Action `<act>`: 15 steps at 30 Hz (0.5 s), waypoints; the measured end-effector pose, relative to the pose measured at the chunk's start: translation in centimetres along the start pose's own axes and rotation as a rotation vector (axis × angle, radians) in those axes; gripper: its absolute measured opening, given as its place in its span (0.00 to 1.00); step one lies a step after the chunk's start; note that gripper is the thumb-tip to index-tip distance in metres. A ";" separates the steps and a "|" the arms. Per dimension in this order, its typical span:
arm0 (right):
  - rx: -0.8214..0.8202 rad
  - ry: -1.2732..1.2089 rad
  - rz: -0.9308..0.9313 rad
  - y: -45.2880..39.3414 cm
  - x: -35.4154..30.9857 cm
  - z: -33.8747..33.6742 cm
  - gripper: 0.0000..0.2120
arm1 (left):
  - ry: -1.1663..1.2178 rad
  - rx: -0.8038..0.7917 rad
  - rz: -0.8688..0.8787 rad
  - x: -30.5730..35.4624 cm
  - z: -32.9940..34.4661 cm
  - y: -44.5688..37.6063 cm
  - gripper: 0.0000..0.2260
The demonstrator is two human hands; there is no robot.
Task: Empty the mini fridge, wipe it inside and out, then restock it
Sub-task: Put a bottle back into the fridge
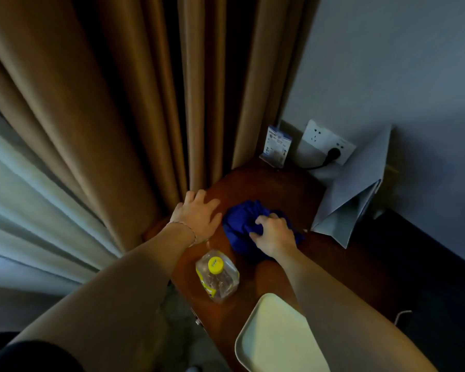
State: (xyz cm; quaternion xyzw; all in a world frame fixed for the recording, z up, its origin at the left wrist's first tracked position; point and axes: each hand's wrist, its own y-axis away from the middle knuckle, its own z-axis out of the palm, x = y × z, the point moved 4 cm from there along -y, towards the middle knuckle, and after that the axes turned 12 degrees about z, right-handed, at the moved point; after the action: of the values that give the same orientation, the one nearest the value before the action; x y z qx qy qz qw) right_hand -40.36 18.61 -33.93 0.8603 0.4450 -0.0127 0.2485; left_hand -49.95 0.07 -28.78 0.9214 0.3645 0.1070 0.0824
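Note:
A crumpled blue cloth (242, 218) lies on the brown wooden top (266, 183) of a cabinet. My right hand (273, 233) grips the cloth from above with curled fingers. My left hand (199, 214) rests flat on the wooden top just left of the cloth, fingers spread, a thin bracelet at the wrist. A clear plastic bottle (218, 277) with a yellow cap and yellow label stands nearer to me, between my two forearms. The fridge itself is not in sight.
A pale tray (274, 342) sits at the near end of the top. A white folded paper bag (355, 194) leans on the wall at right. A small card stand (277, 146) and a wall socket (330, 146) with a black plug are behind. Brown curtains (118, 103) hang at left.

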 end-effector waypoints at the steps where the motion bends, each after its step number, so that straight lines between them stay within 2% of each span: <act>1: 0.000 0.000 -0.004 0.1 -0.1 0.2 0.19 | 0.009 -0.008 0.005 -0.1 0.2 -0.3 0.23; 12: 0.129 -0.001 -0.111 5.3 -4.3 -1.4 0.23 | 0.024 -0.080 0.020 -1.9 1.4 -0.9 0.17; 15: 0.172 -0.044 -0.115 7.7 -5.7 -1.9 0.22 | 0.099 -0.049 0.026 -2.1 0.8 -0.1 0.15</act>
State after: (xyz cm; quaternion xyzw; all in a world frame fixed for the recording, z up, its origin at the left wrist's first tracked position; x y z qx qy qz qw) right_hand -38.30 11.42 -27.65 0.8511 0.4852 -0.0842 0.1822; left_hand -51.34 -1.39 -29.86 0.9174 0.3532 0.1623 0.0855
